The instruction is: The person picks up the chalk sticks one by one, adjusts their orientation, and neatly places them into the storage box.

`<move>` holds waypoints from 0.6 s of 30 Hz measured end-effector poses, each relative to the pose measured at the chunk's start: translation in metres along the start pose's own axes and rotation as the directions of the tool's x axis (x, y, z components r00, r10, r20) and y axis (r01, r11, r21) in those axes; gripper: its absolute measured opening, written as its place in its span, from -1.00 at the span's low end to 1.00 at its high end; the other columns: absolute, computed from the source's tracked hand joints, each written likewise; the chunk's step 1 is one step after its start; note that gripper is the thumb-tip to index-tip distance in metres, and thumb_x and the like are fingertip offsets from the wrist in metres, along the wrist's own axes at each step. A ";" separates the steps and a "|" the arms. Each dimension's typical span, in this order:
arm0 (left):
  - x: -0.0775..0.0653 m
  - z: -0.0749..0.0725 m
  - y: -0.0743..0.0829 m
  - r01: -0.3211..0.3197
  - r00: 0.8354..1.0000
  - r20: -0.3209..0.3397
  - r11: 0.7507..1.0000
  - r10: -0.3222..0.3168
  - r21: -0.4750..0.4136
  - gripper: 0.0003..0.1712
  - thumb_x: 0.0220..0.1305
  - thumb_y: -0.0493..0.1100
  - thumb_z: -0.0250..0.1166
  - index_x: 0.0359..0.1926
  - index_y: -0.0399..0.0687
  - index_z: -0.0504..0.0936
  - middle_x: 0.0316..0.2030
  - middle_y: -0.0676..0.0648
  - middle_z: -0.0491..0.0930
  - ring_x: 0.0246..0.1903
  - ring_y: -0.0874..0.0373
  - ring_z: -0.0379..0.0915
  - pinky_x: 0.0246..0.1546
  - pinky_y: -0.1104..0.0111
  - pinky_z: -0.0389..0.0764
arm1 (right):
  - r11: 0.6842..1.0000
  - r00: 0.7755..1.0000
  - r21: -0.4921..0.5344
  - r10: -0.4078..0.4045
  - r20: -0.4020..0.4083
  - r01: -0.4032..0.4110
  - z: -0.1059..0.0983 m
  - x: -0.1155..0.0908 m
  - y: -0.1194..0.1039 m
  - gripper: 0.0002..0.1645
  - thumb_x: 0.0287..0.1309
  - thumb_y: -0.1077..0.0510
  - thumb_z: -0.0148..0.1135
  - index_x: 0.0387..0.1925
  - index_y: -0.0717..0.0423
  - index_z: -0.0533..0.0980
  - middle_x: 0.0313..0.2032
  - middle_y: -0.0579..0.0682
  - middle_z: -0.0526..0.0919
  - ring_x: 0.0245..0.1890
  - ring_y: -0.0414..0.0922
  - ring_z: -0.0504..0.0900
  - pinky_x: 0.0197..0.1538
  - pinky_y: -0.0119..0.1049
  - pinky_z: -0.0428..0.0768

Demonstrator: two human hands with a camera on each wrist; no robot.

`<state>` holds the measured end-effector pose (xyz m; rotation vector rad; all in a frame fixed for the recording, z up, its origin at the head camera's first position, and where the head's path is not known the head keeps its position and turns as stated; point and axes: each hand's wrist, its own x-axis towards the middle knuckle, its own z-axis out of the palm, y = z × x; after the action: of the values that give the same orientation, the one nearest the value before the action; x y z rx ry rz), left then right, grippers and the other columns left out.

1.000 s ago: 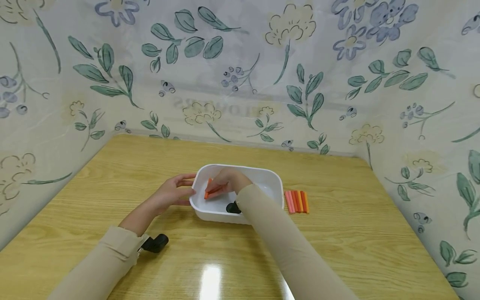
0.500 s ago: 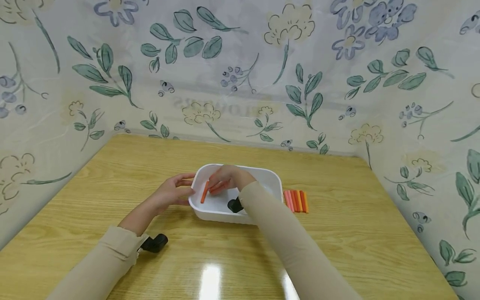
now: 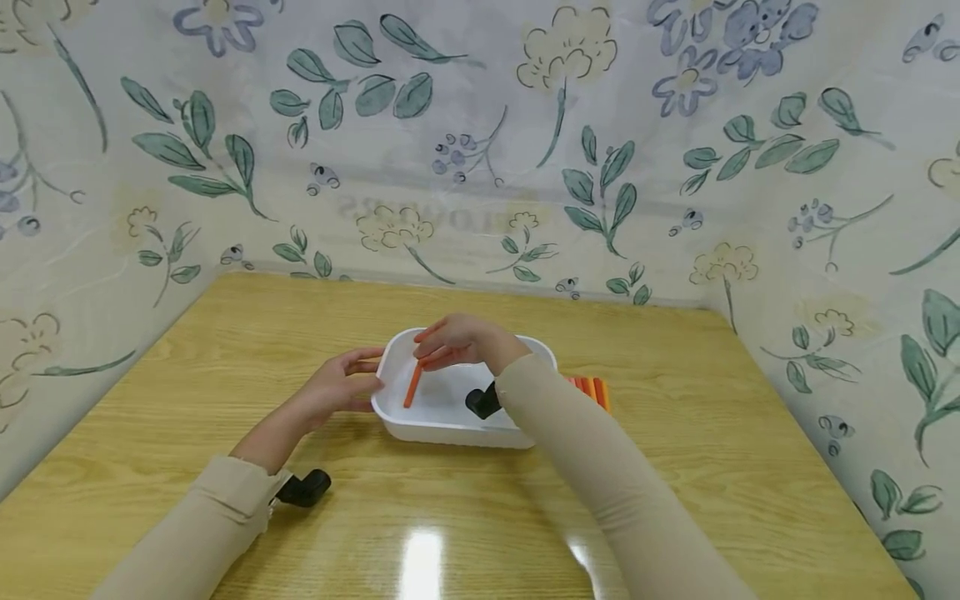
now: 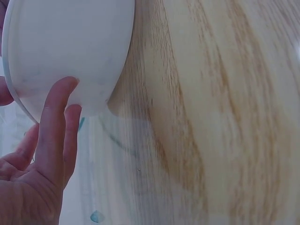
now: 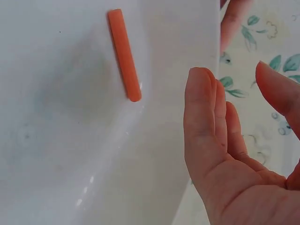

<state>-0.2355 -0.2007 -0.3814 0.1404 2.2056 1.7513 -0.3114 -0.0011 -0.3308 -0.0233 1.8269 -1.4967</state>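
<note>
Two-handed work at a white bin (image 3: 450, 435), which sits near the middle of the worktop (image 3: 262, 333), toward its far edge. The left hand (image 3: 335, 386) rests its extended fingertips against the outside of the bin's left end, presumably to keep it from sliding. The right hand (image 3: 467, 342) is poised over the bin's far left corner, fingers straight, thumb apart, grasping nothing. An orange stick (image 5: 124, 55) lies inside on the floor near the left end, slightly aslant and free of both hands, close to where floor curves into wall. A row of sticks (image 3: 590, 387) lies side by side on the worktop just right of the bin, perhaps to keep them countable and within reach; the right sleeve (image 3: 600, 467) partly hides it. The bin is smooth, glossy and round-cornered, probably plastic; the orange stick is slim, straight and matt, its material uncertain. The worktop is wood-grained and shiny.
</note>
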 end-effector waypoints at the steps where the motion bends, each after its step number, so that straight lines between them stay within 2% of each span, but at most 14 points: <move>1: 0.000 0.000 0.000 0.009 1.000 -0.006 1.000 -0.009 -0.001 -0.26 0.26 -0.33 0.12 0.39 -0.29 0.02 0.25 -0.43 0.11 0.10 -0.28 0.28 -0.15 0.12 0.61 | 1.000 1.000 -0.001 -0.009 0.004 0.009 -0.001 -0.003 0.000 -0.49 0.12 0.41 0.17 0.15 0.39 0.38 -0.36 0.12 0.58 -0.39 -0.06 0.59 -0.05 -0.20 0.60; 6: 0.001 0.001 -0.001 0.028 0.999 -0.022 1.000 -0.028 0.010 -0.26 0.25 -0.33 0.14 0.39 -0.27 0.03 0.26 -0.43 0.11 0.13 -0.29 0.26 -0.15 0.13 0.61 | 0.998 0.998 -0.016 -0.053 0.036 0.053 -0.007 -0.017 0.002 -0.48 0.16 0.42 0.12 0.18 0.39 0.33 -0.27 0.13 0.56 -0.28 -0.02 0.60 -0.05 -0.20 0.60; 10: 0.001 0.002 -0.001 0.013 1.000 -0.025 1.000 -0.013 0.010 -0.27 0.24 -0.33 0.14 0.38 -0.29 0.04 0.25 -0.43 0.12 0.11 -0.29 0.28 -0.16 0.13 0.62 | 0.996 0.996 -0.022 -0.082 0.036 0.083 -0.016 -0.029 0.007 -0.46 0.16 0.41 0.12 0.20 0.38 0.31 -0.19 0.16 0.57 -0.25 -0.02 0.61 -0.06 -0.20 0.61; 14: 0.001 0.002 -0.001 0.006 0.999 -0.033 1.000 -0.006 0.015 -0.26 0.23 -0.32 0.15 0.38 -0.29 0.05 0.25 -0.44 0.12 0.09 -0.28 0.30 -0.18 0.14 0.62 | 0.994 0.993 -0.009 -0.111 0.044 0.112 -0.027 -0.039 0.014 -0.44 0.15 0.42 0.13 0.20 0.39 0.29 -0.10 0.23 0.56 -0.27 -0.04 0.62 -0.05 -0.19 0.60; 18: 0.001 0.002 0.001 0.007 1.000 -0.029 1.000 -0.007 0.016 -0.25 0.23 -0.31 0.16 0.38 -0.29 0.05 0.25 -0.43 0.12 0.09 -0.27 0.30 -0.17 0.14 0.62 | 0.989 0.987 0.000 -0.150 0.051 0.150 -0.039 -0.051 0.022 -0.44 0.16 0.42 0.11 0.21 0.41 0.26 0.01 0.34 0.48 -0.19 0.00 0.61 -0.01 -0.17 0.58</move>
<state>-0.2364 -0.1987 -0.3813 0.1116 2.2379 1.7434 -0.2871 0.0611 -0.3211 -0.2039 1.8210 -1.5810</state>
